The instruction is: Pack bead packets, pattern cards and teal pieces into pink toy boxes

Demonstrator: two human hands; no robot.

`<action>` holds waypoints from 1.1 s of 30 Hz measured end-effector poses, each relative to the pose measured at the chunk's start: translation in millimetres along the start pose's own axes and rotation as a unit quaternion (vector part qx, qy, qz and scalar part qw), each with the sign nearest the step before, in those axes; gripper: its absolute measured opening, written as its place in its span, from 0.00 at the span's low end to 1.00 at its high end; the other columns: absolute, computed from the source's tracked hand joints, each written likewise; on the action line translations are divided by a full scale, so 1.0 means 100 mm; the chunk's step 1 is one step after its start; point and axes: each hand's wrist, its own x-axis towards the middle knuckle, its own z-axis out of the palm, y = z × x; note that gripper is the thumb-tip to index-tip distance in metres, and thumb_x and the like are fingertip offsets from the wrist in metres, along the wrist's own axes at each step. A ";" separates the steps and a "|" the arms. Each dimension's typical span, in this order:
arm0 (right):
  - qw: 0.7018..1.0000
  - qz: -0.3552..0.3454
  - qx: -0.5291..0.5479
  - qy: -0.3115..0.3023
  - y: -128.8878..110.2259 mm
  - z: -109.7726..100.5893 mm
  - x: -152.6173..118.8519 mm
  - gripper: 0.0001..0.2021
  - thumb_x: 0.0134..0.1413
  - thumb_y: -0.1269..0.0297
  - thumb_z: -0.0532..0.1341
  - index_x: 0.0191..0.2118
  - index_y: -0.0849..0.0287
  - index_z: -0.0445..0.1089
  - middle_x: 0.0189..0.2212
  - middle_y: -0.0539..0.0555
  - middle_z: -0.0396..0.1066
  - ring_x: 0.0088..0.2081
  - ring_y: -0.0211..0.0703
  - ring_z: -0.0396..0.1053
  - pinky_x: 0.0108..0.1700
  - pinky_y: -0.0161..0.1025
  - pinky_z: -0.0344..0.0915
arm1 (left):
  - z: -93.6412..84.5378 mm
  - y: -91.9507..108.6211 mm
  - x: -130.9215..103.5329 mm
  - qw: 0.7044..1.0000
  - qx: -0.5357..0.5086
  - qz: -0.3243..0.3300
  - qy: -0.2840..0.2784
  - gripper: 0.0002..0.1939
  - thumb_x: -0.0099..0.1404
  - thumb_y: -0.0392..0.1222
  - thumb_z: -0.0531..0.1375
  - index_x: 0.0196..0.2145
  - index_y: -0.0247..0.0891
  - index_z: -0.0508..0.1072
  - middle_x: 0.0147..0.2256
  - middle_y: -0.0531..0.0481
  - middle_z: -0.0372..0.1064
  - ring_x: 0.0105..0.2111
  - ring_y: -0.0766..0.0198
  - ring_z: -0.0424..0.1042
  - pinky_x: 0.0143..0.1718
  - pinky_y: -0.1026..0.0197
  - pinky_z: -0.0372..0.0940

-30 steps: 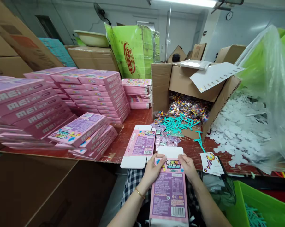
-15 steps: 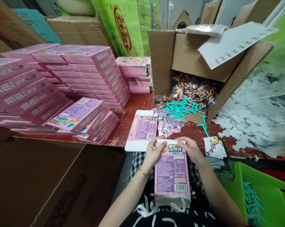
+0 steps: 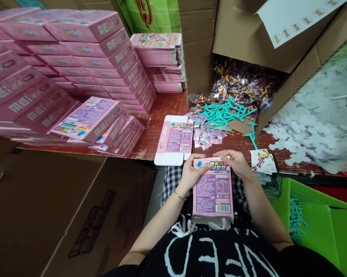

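A pink and purple printed carton [image 3: 212, 192] stands upright against my lap, its printed panel facing me. My left hand [image 3: 192, 173] grips its upper left corner, the thumb lying across the panel. At the upper right edge, my right hand [image 3: 236, 162] has its fingers on the carton's top. The white flap that showed along the top edge is no longer visible. Just beyond, on the table's edge, lies a flat unfolded carton [image 3: 175, 136] with white flaps. Small pink sachets [image 3: 208, 136] are heaped beside it.
Stacked pink boxes [image 3: 104, 57] fill the left, with flat cartons [image 3: 158, 54] behind. An open cardboard box [image 3: 200, 50] spills bags of coloured beads [image 3: 239, 84]. Turquoise T-shaped tools [image 3: 225, 111], printed cards [image 3: 261, 161] and white pieces [image 3: 311, 119] lie rightward; a green bin [image 3: 329, 223] sits below.
The white top flap has gone down out of sight at the carton's top. My right hand has shifted onto that edge, and the view has tilted downward.
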 end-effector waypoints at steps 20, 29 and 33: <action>0.967 0.055 -0.016 -0.249 -0.12 -0.09 -0.35 0.26 0.41 0.39 0.67 0.29 0.64 0.76 0.23 0.55 0.74 0.22 0.40 0.69 0.21 0.33 0.63 | -0.51 0.08 -0.26 0.907 0.303 0.274 -0.103 0.40 0.42 0.55 0.73 0.52 0.43 0.67 0.56 0.38 0.66 0.58 0.43 0.64 0.64 0.36 0.45; 0.922 -0.080 -0.359 0.123 0.33 -0.14 1.07 0.10 0.44 0.60 0.70 0.30 0.61 0.73 0.38 0.59 0.73 0.46 0.49 0.67 0.54 0.50 0.61 | -0.54 -0.01 -0.27 0.969 0.240 0.026 -0.042 0.35 0.43 0.52 0.73 0.47 0.39 0.70 0.37 0.47 0.77 0.36 0.54 0.77 0.40 0.55 0.70; 0.926 -0.084 -0.340 0.144 0.28 -0.26 1.10 0.10 0.45 0.60 0.69 0.29 0.61 0.72 0.30 0.55 0.73 0.36 0.45 0.69 0.44 0.45 0.66 | -0.56 -0.03 -0.19 0.975 0.220 -0.031 -0.032 0.30 0.45 0.51 0.72 0.43 0.39 0.69 0.36 0.47 0.77 0.36 0.53 0.77 0.41 0.54 0.70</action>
